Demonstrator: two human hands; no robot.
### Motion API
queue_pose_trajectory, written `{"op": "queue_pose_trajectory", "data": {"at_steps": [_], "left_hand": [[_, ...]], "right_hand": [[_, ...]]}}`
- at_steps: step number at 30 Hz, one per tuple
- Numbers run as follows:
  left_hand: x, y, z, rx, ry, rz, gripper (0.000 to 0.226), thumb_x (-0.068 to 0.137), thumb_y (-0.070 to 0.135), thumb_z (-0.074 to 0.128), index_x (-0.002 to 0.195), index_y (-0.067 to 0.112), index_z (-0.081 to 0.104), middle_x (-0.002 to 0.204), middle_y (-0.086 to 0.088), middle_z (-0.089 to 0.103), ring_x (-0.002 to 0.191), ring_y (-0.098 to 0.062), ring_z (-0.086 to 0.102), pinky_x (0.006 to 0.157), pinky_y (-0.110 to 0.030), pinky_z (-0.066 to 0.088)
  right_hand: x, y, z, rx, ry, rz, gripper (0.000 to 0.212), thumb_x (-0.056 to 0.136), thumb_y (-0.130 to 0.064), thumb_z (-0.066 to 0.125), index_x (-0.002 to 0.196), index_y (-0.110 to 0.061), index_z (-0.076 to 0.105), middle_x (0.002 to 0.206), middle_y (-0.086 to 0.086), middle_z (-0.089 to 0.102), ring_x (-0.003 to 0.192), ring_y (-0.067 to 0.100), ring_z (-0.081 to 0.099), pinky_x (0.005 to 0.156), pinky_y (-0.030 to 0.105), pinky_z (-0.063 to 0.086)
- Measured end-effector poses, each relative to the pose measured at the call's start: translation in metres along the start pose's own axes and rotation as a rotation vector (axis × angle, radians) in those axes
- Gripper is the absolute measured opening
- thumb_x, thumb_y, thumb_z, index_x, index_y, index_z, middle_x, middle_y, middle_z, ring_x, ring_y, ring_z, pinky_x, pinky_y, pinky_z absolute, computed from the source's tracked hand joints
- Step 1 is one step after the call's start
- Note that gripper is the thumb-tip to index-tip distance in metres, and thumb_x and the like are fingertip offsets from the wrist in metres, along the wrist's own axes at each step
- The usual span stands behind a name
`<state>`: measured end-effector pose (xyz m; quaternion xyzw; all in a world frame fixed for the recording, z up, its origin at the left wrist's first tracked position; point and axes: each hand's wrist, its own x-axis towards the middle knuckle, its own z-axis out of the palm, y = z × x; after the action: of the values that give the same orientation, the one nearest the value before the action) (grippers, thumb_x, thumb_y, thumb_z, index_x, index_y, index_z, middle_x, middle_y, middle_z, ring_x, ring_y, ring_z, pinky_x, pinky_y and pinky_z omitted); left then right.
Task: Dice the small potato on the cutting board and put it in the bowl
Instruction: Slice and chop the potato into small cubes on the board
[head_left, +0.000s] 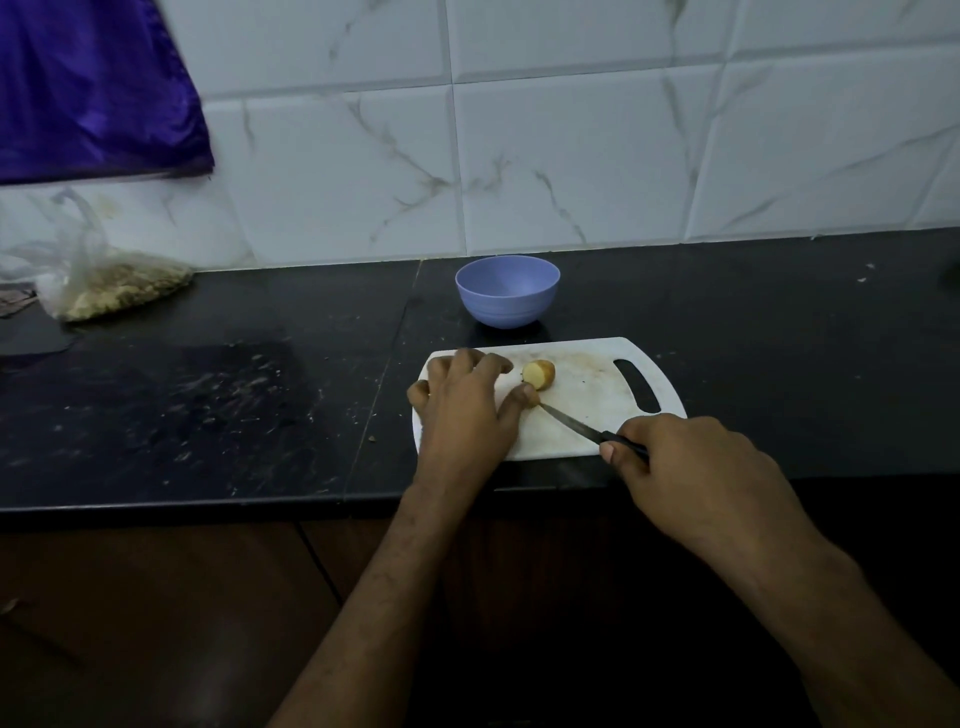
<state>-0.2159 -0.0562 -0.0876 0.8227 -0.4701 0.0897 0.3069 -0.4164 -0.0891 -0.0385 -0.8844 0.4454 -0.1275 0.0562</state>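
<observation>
Plainly, the nearest danger sits at the left of the cutting board (587, 426): the left hand (465, 410) lies spread on the white surface, fingers bent at the knuckles and fingertips pressing down, gripping nothing, though I cannot tell whether a cut piece is hidden beneath it. Its thumb reaches toward the potato (538, 374) and appears to touch the potato's near edge, right where the tip of the knife (576, 423) arrives. If the blade is pushed forward or slips off the rounded skin, I judge it would meet that thumb first. The potato itself is small, and what shows looks like a part of one already cut: a pale yellow, flat cut face turned toward the left hand, tan skin curving behind it, resting on the board's middle just beside the fingers. Being so small and rounded, it could roll or skid under pressure, since no finger clearly pins it. Farther right, the right hand (691, 467) is curled tightly round the knife's dark handle, blade slanting up-left. The board's near edge lies close to the counter (208, 415) lip, so hard pressing might shift it. The purple bowl (507, 291) stands behind the board, apart from it, with no pieces visible inside.
</observation>
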Motion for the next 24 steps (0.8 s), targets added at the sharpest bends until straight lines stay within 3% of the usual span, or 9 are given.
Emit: {"op": "queue_pose_trajectory", "data": {"at_steps": [4,13,19,24], "left_hand": [[0.009,0.012,0.009,-0.023,-0.082,0.025,0.028,0.095,0.037,0.060,0.123,0.031,0.064,0.119,0.011,0.066,0.121,-0.019,0.043,0.097,-0.042,0.024],[0.014,0.009,0.014,-0.082,-0.074,-0.013,0.017,0.091,0.030,0.062,0.107,0.027,0.065,0.102,0.011,0.067,0.108,-0.016,0.048,0.091,-0.037,0.025],[0.008,0.003,0.008,-0.214,0.049,-0.058,0.018,0.095,0.025,0.061,0.111,0.030,0.068,0.106,0.016,0.067,0.114,-0.008,0.043,0.088,-0.029,0.014],[0.002,0.006,0.003,-0.291,0.112,-0.030,0.018,0.094,0.024,0.063,0.108,0.032,0.069,0.105,0.021,0.067,0.115,-0.004,0.045,0.090,-0.028,0.015]], "right_hand": [[-0.001,0.004,-0.004,0.001,-0.024,0.019,0.032,0.098,-0.054,0.039,0.094,-0.031,0.062,0.073,-0.009,0.053,0.065,0.011,0.046,0.051,0.026,0.033],[-0.002,0.009,0.000,-0.011,-0.035,0.031,0.033,0.097,-0.054,0.040,0.092,-0.029,0.062,0.072,-0.010,0.054,0.059,0.005,0.042,0.048,0.024,0.032],[0.002,0.007,0.002,-0.001,-0.036,0.019,0.031,0.098,-0.053,0.040,0.094,-0.030,0.061,0.071,-0.011,0.052,0.061,0.005,0.045,0.048,0.023,0.032],[0.003,0.010,0.000,0.024,-0.045,0.031,0.030,0.099,-0.051,0.040,0.088,-0.030,0.057,0.070,-0.010,0.052,0.060,0.001,0.044,0.046,0.021,0.029]]}}
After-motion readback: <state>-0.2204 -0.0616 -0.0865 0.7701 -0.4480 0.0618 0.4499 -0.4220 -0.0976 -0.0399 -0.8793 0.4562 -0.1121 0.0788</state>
